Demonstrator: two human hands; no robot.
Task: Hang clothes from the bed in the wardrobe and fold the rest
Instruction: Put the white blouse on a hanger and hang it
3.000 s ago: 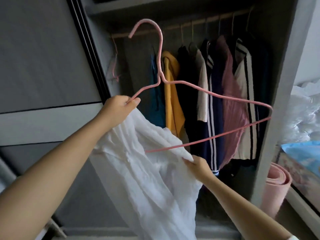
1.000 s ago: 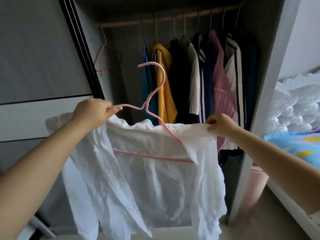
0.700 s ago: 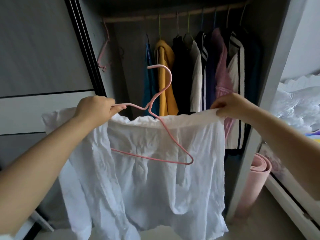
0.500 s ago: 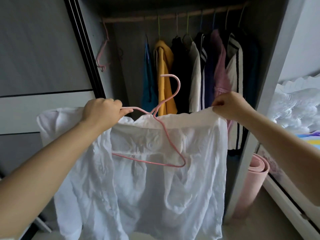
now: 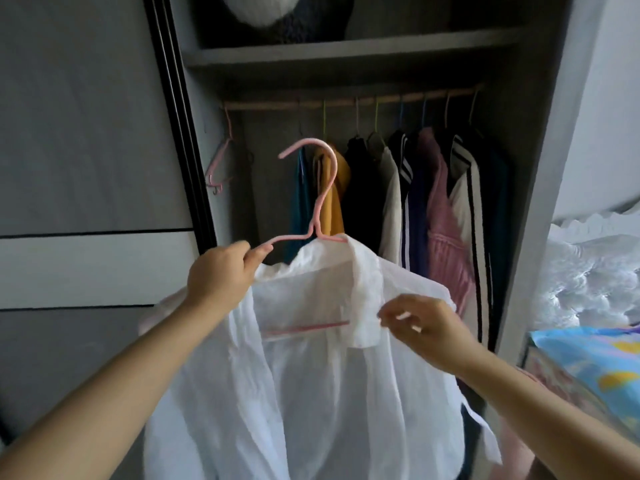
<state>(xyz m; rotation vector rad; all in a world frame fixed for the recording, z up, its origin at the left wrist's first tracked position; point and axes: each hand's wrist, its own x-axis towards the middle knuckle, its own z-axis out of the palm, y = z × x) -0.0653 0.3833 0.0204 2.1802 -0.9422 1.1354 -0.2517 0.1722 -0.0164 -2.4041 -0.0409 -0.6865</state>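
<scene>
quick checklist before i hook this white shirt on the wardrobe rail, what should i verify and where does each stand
1. Left hand grips the pink wire hanger at its left shoulder: ok.
2. Thin white collared shirt draped over both hanger shoulders: ok on the right; the left is hidden by the hand, cannot tell.
3. Collar settled: not ok, the right hand is at the collar flap with fingers loosely spread, gripping nothing.
4. Hook free to catch the wooden wardrobe rail: ok, it stands bare above the shirt.
5. Free space on the rail: ok, a gap shows between the empty pink hangers at the left and the teal garment.
</scene>
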